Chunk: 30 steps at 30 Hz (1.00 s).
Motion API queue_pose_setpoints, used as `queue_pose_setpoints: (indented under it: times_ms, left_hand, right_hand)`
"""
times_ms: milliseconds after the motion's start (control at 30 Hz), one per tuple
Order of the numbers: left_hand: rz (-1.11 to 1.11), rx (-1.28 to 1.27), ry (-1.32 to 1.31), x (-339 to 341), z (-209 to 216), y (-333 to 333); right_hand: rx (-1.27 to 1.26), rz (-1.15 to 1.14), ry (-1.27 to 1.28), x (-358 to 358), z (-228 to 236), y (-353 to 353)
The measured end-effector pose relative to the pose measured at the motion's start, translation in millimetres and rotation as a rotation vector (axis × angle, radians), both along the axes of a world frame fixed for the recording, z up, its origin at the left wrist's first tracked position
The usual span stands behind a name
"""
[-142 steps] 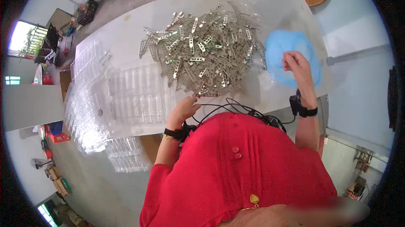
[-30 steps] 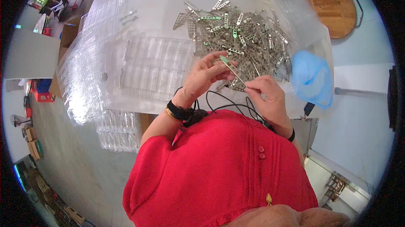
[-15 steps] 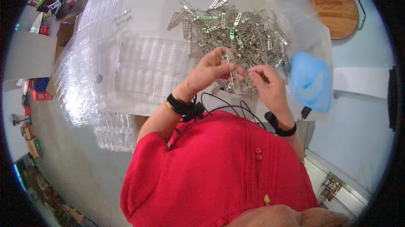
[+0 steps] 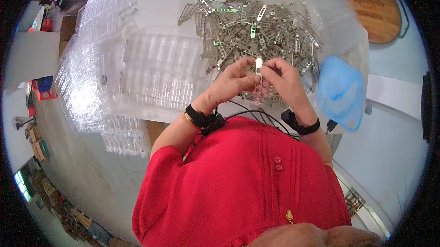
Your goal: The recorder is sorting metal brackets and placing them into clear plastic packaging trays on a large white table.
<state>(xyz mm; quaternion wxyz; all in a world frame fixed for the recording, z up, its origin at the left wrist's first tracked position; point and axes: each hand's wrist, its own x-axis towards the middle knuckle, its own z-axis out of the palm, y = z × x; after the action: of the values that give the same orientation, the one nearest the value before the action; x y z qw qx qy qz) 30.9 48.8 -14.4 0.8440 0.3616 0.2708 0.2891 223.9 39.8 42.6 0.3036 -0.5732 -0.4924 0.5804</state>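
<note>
1. Hands: we are pinching one slim perforated metal strip [image 4: 258,75] upright between our left hand [image 4: 233,83] and right hand [image 4: 285,82], fingertips of both closed on it.
2. Strip: we are holding it just above the near edge of the metal strip pile [image 4: 256,27].
3. Surroundings: clear plastic trays [image 4: 156,75] are lying to our left, a blue bag [image 4: 341,91] to our right.

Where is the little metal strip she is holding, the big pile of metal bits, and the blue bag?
metal strip [image 4: 258,69]: head view, middle of the strip above the fingertips.
pile of metal strips [image 4: 256,27]: head view, centre of the heap.
blue bag [image 4: 341,92]: head view, its middle.
</note>
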Motion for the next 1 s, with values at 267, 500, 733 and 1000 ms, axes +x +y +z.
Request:
queue_pose_setpoints:
  times_ms: [267, 500, 733, 1000]
  left_hand:
    - [0.124, -0.119, -0.101, 3, 2, 4]
    - [0.099, -0.096, -0.063, 1, -2, 9]
    - [0.080, -0.069, -0.043, -2, -6, 10]
    - [0.067, -0.051, -0.061, -7, -7, 7]
  right_hand:
    - [-0.114, -0.067, 0.114, 4, -20, 11]
    - [-0.082, -0.036, 0.113, 1, -16, 15]
    - [-0.121, -0.046, 0.127, -4, -9, 15]
    - [0.021, -0.043, 0.064, -10, -22, 10]
